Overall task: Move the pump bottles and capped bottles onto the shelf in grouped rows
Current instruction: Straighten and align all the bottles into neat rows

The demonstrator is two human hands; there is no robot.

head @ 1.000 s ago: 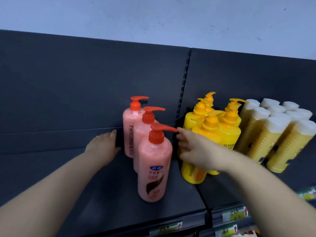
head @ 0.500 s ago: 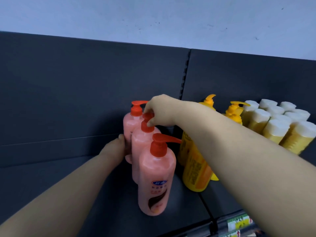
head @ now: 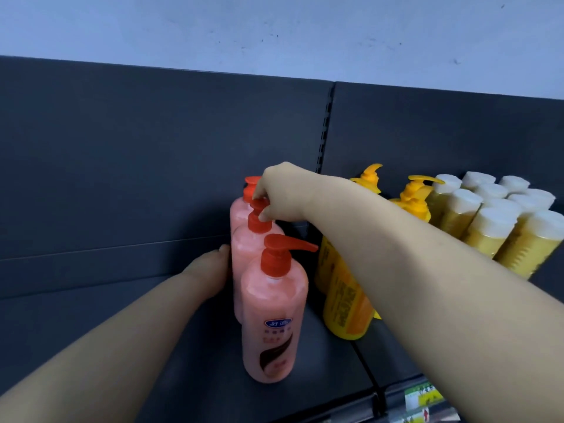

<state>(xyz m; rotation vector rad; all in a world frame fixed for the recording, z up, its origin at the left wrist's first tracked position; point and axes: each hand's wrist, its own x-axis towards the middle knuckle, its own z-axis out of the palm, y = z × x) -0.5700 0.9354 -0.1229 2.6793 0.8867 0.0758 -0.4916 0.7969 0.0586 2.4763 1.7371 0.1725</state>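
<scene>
Here the right hand [head: 285,193] pinches the middle pink bottle [head: 247,244] by its pump [head: 258,220]; the left hand [head: 210,270] presses flat against its left side.

Three pink pump bottles [head: 271,315] stand in one row running from near to far, each with a red pump. To their right are the yellow pump bottles [head: 345,300]. Two pump heads show at the far end and two bodies nearer, so there are at least three, perhaps four; an arm hides the rest of that group. At the far right, white-capped bottles [head: 497,221] stand packed together. Eight caps can be counted, with possibly a ninth at the back.

Two hands are in view, the left hand [head: 210,273] and the right hand [head: 283,193]. The shelf [head: 122,331] has two dark back panels [head: 152,148]. Two price labels [head: 422,398] show at the near right edge.
</scene>
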